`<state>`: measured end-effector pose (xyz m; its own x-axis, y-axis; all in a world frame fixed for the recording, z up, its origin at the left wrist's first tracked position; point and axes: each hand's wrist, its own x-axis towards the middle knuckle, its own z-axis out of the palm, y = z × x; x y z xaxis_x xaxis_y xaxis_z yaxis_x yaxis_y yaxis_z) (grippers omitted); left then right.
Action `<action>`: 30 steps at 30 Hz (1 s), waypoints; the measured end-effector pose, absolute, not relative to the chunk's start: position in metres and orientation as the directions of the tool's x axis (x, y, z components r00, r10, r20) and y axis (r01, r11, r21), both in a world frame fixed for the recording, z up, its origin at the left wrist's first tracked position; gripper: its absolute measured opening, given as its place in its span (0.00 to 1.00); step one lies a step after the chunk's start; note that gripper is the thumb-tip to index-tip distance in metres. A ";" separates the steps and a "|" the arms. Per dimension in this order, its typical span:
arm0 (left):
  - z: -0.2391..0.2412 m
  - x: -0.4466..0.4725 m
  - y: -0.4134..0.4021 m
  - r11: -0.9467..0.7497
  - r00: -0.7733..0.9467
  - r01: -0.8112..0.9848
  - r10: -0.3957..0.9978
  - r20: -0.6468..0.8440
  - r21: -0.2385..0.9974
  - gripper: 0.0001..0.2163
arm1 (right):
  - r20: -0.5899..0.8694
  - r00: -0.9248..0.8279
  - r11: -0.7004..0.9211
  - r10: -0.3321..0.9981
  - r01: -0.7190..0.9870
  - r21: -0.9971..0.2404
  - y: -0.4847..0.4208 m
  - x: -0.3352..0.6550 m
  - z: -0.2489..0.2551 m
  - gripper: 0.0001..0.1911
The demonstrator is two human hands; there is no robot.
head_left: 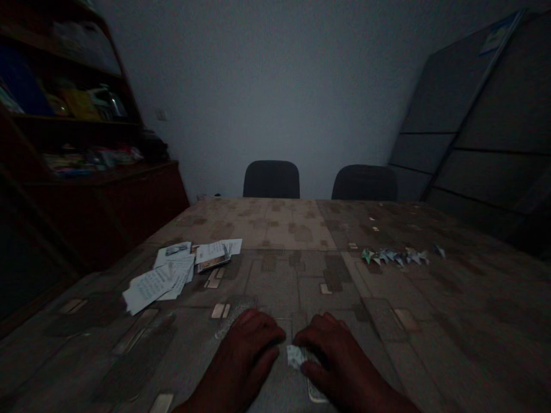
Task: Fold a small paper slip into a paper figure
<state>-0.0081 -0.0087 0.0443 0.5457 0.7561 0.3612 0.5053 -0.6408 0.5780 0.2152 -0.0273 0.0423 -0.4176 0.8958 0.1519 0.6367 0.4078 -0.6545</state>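
Observation:
A small folded piece of pale printed paper (295, 357) is on the table at the near middle. My right hand (340, 355) has its thumb and fingers closed at the paper's right edge. Just left of the paper is my left hand (247, 355), its fingers curved and its thumb apart from them, with nothing visible between. Farther off to the right, a row of small folded paper shapes (398, 257) stands on the table. Loose printed sheets (150, 287) lie overlapping at the left. Dim light hides the finer folds.
The patterned tablecloth (279, 229) covers a wide table. Two dark chairs (271, 179) stand behind its far edge. On the left is a shelf cabinet (159, 186) holding assorted items; grey panels (434, 109) rise at the right.

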 end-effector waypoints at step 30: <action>0.069 0.022 -0.007 0.230 0.173 -0.085 0.962 -0.213 0.969 0.11 | -0.062 -0.152 -0.067 0.986 -0.027 -0.997 -0.026 0.186 0.058 0.07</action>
